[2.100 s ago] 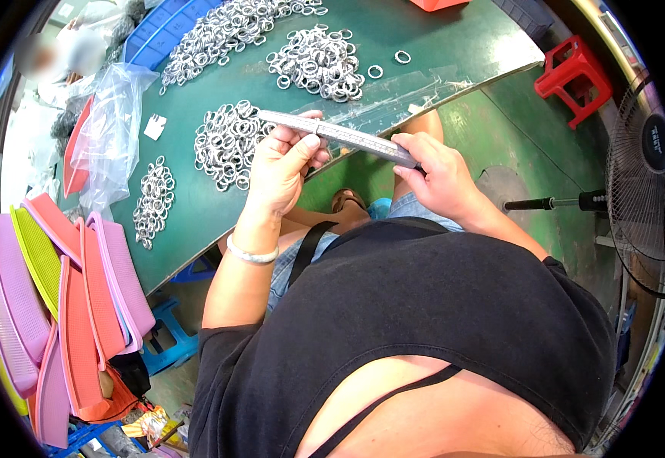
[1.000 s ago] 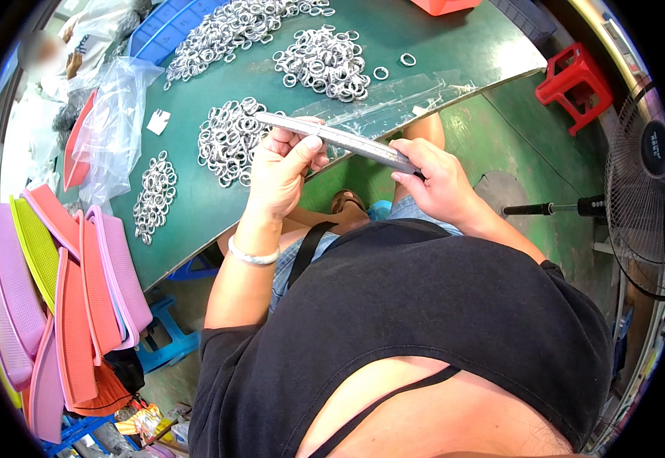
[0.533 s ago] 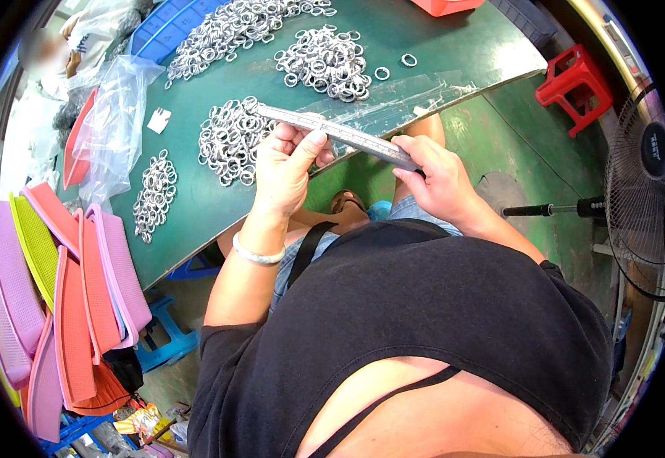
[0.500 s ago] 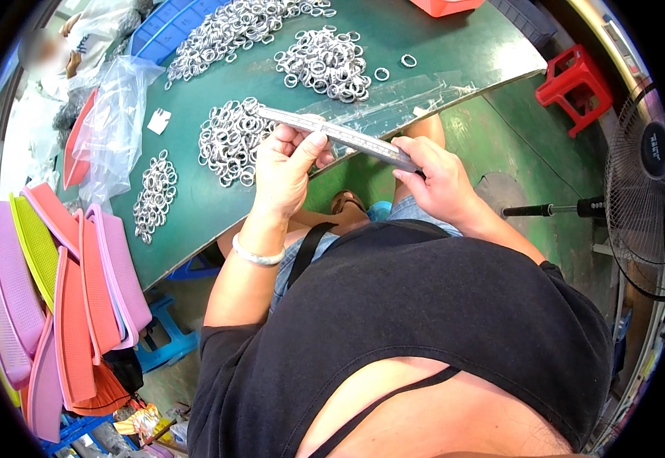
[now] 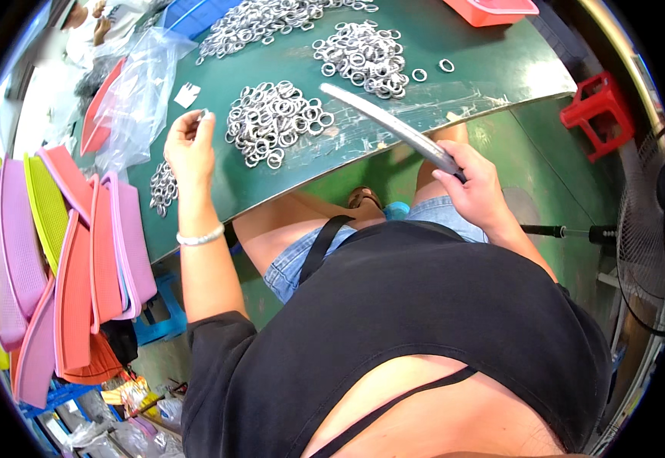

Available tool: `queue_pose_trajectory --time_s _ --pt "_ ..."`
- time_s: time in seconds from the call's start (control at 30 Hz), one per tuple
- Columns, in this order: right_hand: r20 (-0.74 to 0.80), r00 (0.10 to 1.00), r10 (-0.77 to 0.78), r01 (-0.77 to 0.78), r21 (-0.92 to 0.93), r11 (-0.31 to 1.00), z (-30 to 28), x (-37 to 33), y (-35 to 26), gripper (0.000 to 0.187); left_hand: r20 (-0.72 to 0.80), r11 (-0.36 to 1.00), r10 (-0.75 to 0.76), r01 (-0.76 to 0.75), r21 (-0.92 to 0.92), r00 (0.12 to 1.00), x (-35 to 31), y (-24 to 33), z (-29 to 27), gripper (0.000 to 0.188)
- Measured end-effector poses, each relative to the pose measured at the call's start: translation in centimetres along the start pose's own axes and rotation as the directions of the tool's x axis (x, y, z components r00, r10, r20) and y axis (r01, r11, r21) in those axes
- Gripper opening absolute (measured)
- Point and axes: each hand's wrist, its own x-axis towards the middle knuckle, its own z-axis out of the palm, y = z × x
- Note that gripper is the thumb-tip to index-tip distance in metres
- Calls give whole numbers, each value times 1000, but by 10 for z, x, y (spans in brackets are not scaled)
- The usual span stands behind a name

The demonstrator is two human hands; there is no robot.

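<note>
My right hand (image 5: 474,182) is closed round the thick end of a tapered metal ring mandrel (image 5: 393,126). Its thin tip points up and left over the table, and no ring shows on it. My left hand (image 5: 191,149), with a pale bracelet at the wrist, is pinched above the left side of the table. A small grey piece, apparently a ring (image 5: 204,114), shows at its fingertips. Beneath that hand lies a small ring pile (image 5: 163,189), partly covered by the wrist. Between my hands is a larger pile of silvery rings (image 5: 271,122).
More rings (image 5: 363,57) are heaped farther back, with two loose rings (image 5: 445,66) beside them. A clear plastic bag (image 5: 145,99) and stacked coloured baskets (image 5: 96,267) are at left. A red tray (image 5: 493,9) sits at the far edge; a red stool (image 5: 598,114) and fan (image 5: 645,221) stand right.
My left hand has left the mandrel and moved left, over the small ring pile. My right hand still grips the mandrel, now tilted more steeply. The whole view has shifted slightly.
</note>
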Motion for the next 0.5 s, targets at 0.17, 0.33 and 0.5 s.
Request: queue_pose_trajectory --time_s 0.17,0.33,0.5 --pt "-10 1000 29 -28 73 997 0 4 6 32 -47 518 -104 95 850 993 10 -24 -45 33" --pt "-30 997 71 -66 147 987 3 8 10 31 152 702 400 -408 583 904 23 -13 -5 22" --pt "-24 988 153 -145 188 971 2 8 9 31 454 761 405 -568 313 793 18 49 87 23"
